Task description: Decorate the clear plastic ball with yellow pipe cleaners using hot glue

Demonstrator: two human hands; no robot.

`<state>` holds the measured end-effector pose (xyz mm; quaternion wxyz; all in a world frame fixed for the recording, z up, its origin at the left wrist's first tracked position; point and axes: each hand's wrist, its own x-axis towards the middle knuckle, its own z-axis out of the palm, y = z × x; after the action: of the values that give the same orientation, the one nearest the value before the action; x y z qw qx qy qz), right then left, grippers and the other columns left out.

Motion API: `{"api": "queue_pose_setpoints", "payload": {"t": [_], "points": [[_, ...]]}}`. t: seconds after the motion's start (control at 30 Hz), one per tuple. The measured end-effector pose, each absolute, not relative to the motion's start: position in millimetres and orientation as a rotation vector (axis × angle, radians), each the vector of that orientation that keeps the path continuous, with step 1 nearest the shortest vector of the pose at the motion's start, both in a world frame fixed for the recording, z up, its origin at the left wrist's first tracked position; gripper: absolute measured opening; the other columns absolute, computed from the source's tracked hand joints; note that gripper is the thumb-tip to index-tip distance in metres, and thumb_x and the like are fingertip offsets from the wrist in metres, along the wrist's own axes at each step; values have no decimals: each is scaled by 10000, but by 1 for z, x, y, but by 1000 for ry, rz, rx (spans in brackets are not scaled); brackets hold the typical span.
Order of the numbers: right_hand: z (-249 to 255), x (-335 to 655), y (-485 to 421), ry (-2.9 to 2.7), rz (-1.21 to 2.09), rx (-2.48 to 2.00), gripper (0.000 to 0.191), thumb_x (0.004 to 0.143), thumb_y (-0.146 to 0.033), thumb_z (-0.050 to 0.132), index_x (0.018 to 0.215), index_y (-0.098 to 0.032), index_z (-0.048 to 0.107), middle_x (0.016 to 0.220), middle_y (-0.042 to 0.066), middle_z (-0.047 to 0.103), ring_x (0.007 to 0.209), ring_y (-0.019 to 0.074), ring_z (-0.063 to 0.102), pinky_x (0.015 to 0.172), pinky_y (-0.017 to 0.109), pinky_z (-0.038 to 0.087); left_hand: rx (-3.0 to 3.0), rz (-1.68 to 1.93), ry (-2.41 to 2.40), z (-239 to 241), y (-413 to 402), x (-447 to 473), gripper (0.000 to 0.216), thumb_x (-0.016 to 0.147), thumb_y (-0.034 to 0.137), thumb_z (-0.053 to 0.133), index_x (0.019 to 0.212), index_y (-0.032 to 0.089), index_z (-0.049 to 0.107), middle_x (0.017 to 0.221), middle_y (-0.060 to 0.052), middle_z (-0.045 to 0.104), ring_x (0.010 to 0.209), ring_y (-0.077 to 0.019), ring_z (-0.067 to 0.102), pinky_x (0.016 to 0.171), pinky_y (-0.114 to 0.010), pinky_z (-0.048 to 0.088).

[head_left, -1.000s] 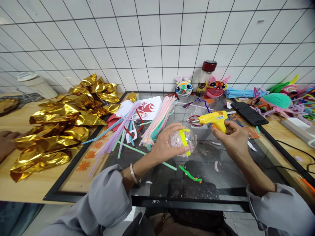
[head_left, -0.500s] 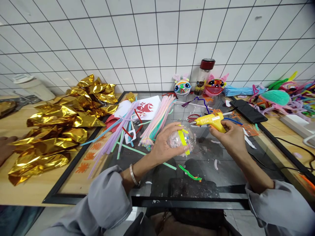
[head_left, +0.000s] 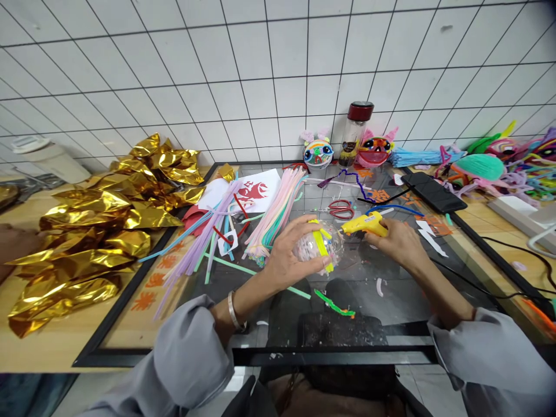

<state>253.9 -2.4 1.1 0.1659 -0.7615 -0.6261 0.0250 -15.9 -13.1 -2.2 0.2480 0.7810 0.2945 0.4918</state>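
My left hand (head_left: 290,253) grips a clear plastic ball (head_left: 333,246) from its left side, thumb below and fingers over the top. A yellow strip (head_left: 321,243) runs across the ball, and whitish bits show through its wall. My right hand (head_left: 393,239) is closed around the handle of a yellow hot glue gun (head_left: 364,224). The gun's nozzle points left, at the ball's upper right side; whether it touches cannot be made out. Below the ball, a green pipe cleaner piece (head_left: 333,303) lies on the dark glass tabletop (head_left: 365,284).
Pipe cleaner bundles (head_left: 278,217) and a paper with a red print (head_left: 260,191) lie left of the ball. Red-handled scissors (head_left: 341,209), a bottle (head_left: 353,136) and two decorated balls are behind. Gold foil (head_left: 99,208) covers the left; a phone (head_left: 436,192) and cable lie right.
My right hand has brought the glue gun left and slightly down, so its nozzle is now close to the ball. My left hand keeps its hold. The view has shifted slightly.
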Motion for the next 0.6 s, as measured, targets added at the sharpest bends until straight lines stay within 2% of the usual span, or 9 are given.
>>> {"api": "queue_pose_setpoints", "payload": {"t": [0.23, 0.47, 0.6], "points": [[10, 250, -4, -1915, 142, -2275, 370, 796, -461, 532, 905, -129, 652, 816, 131, 684, 752, 266, 636, 582, 300, 340, 2214, 1321, 776, 2, -12, -19, 466, 758, 341, 777, 1173, 213, 608, 1298, -139, 613, 1241, -261, 589, 1062, -455, 473], [4, 250, -4, -1905, 112, -2231, 369, 784, -453, 566, 915, -123, 665, 832, 144, 683, 765, 282, 641, 598, 314, 366, 2263, 1310, 768, 3, -15, -20, 461, 772, 374, 770, 1174, 220, 606, 1306, -141, 606, 1249, -260, 589, 1051, -454, 491], [4, 249, -6, -1839, 104, -2191, 363, 748, -432, 588, 925, -127, 674, 880, 154, 697, 795, 292, 650, 603, 318, 384, 2319, 1300, 766, 4, -17, -22, 470, 783, 370, 758, 1197, 219, 595, 1378, -163, 557, 1291, -271, 562, 1068, -454, 482]]}}
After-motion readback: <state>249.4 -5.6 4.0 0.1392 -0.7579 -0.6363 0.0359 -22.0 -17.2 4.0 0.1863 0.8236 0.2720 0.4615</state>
